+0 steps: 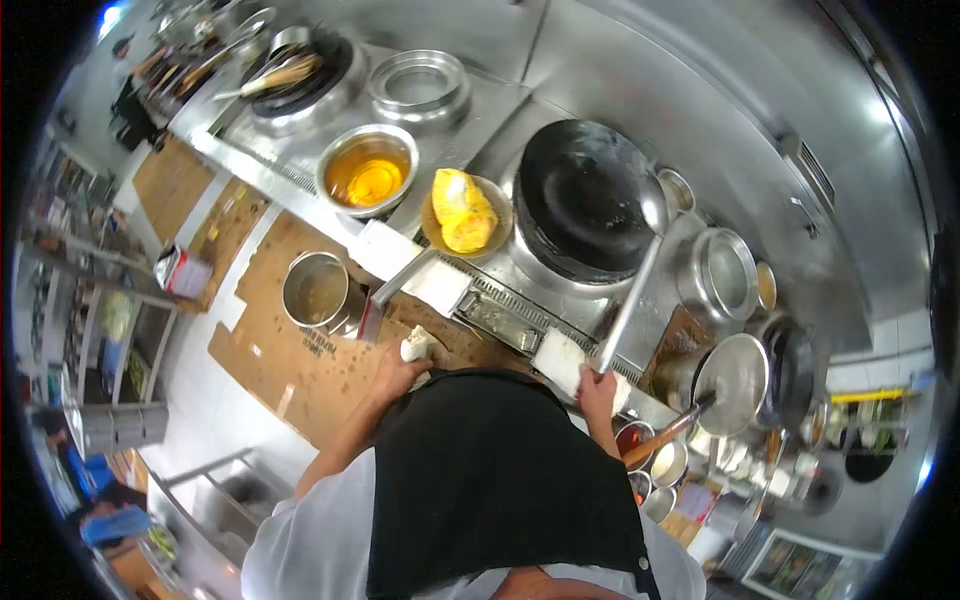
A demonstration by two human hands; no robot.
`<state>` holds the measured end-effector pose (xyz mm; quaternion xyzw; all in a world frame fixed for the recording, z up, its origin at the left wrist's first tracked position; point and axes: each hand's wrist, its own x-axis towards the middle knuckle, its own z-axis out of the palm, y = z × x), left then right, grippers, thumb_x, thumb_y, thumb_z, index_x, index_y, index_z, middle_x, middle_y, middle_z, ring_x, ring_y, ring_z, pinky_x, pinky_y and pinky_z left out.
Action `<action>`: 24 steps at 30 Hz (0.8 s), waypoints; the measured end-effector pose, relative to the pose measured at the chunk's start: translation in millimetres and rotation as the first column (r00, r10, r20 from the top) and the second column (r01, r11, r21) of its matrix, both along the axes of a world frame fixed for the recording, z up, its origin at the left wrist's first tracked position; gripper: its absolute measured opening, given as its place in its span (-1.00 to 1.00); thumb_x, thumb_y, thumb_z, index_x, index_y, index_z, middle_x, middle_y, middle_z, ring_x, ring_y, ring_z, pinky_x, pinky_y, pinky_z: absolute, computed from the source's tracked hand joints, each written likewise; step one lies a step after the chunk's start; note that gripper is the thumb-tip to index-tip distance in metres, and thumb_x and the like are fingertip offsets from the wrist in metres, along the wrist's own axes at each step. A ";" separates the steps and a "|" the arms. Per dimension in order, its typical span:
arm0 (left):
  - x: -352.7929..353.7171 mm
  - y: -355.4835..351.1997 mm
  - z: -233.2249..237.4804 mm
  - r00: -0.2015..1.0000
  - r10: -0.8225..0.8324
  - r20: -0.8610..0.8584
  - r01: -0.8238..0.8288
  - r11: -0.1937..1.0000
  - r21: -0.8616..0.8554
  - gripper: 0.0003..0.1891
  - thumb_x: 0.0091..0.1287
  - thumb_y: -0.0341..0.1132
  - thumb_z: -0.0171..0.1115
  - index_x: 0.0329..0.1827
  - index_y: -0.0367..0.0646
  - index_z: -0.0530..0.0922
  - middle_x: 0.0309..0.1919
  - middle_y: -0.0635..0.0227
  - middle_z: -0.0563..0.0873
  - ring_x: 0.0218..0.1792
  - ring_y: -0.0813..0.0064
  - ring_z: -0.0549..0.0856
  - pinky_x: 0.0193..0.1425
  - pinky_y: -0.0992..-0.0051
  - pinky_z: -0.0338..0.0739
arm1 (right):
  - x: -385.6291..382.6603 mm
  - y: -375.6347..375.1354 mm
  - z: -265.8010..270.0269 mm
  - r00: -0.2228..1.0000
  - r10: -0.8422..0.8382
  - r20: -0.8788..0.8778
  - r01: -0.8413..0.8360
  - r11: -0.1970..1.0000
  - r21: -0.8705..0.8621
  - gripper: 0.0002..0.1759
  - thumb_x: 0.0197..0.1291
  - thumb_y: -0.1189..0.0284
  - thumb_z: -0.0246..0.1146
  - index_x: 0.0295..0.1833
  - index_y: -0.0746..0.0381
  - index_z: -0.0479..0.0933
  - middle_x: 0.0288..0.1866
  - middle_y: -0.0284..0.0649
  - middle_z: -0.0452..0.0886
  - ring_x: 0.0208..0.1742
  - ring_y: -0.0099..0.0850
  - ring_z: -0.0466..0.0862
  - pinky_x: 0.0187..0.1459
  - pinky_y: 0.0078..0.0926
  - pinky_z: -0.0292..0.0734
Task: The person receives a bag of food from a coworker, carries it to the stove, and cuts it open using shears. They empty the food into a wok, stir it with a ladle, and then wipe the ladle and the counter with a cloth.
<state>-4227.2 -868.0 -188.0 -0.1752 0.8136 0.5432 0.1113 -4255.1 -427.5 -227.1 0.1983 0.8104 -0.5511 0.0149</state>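
My right hand (598,393) is wrapped round the handle end of a long metal ladle (632,298). The ladle's bowl rests by the right rim of a black wok (570,215), which sits on the burner and holds no food that I can see. My left hand (398,372) grips a bunched white cloth (417,345), low beside the black apron. Left of the wok, a strainer (433,232) with its handle towards me holds yellow food pieces (463,208). Beyond it stands a metal bowl (326,185) of amber liquid, probably oil.
Folded white cloths (558,357) lie along the stove's front edge. A pot (316,290) stands low at the left above cardboard flooring (265,345). A wire strainer (733,385) with a wooden handle and several seasoning bowls (668,463) are to the right. Another person (133,95) stands far left.
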 end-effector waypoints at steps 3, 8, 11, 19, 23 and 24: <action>25.1 -14.4 -41.2 0.991 0.121 0.050 -0.124 0.991 0.058 -0.49 0.21 -0.23 0.63 0.18 -0.27 0.70 -0.02 0.00 0.87 0.00 0.09 0.84 0.17 0.18 0.69 | -63.2 -76.1 64.3 0.943 0.275 -0.186 -0.294 0.952 -0.083 -0.67 0.50 0.43 0.37 0.24 0.33 0.53 -0.46 -0.41 0.55 -0.57 -0.64 0.50 -0.54 -0.55 0.43; 31.4 -49.0 -72.6 0.992 0.099 0.080 -0.098 0.995 -0.012 -0.41 0.23 -0.20 0.63 0.30 -0.23 0.67 0.05 -0.04 0.86 0.07 0.04 0.84 0.22 0.13 0.68 | -174.4 -208.5 119.6 0.767 0.642 -0.018 -0.642 0.764 -0.065 -0.62 0.44 0.38 0.43 0.25 0.31 0.56 -0.43 -0.36 0.58 -0.51 -0.59 0.53 -0.48 -0.47 0.43; 25.2 -81.4 -52.6 0.969 0.235 0.073 -0.236 0.972 -0.002 -0.38 0.24 -0.20 0.63 0.34 -0.22 0.65 0.07 -0.05 0.85 0.09 0.03 0.83 0.22 0.12 0.68 | -217.2 -280.6 99.5 0.686 0.727 0.044 -0.727 0.686 -0.006 -0.68 0.42 0.38 0.43 0.15 0.32 0.60 -0.42 -0.32 0.61 -0.51 -0.54 0.55 -0.45 -0.39 0.47; 9.6 -187.7 -49.2 0.961 0.254 0.106 -0.244 0.964 -0.103 -0.42 0.22 -0.18 0.63 0.28 -0.22 0.67 0.02 -0.11 0.84 0.07 -0.08 0.83 0.16 0.07 0.69 | -234.0 -355.3 67.8 0.673 0.725 0.144 -0.737 0.673 0.060 -0.58 0.37 0.39 0.45 0.25 0.34 0.61 -0.30 -0.19 0.68 -0.38 -0.41 0.62 -0.26 -0.32 0.59; 4.7 -219.8 -58.3 0.975 0.150 0.164 -0.127 0.981 -0.146 -0.48 0.18 -0.15 0.63 0.15 -0.21 0.73 0.02 -0.11 0.85 0.09 -0.11 0.82 0.18 0.04 0.70 | -212.3 -381.1 95.9 0.529 0.833 0.162 -0.848 0.527 0.061 -0.45 0.37 0.40 0.44 0.42 0.31 0.58 0.01 -0.07 0.80 -0.05 -0.31 0.74 0.11 -0.32 0.64; 3.7 -224.5 -62.2 0.961 0.157 0.228 -0.120 0.978 -0.168 -0.48 0.18 -0.14 0.62 0.15 -0.21 0.73 0.03 -0.11 0.85 0.09 -0.11 0.82 0.19 0.05 0.70 | -210.2 -390.3 87.1 0.455 0.876 0.162 -0.889 0.457 0.029 -0.43 0.37 0.40 0.45 0.44 0.31 0.57 0.03 -0.04 0.80 -0.02 -0.29 0.75 0.14 -0.31 0.64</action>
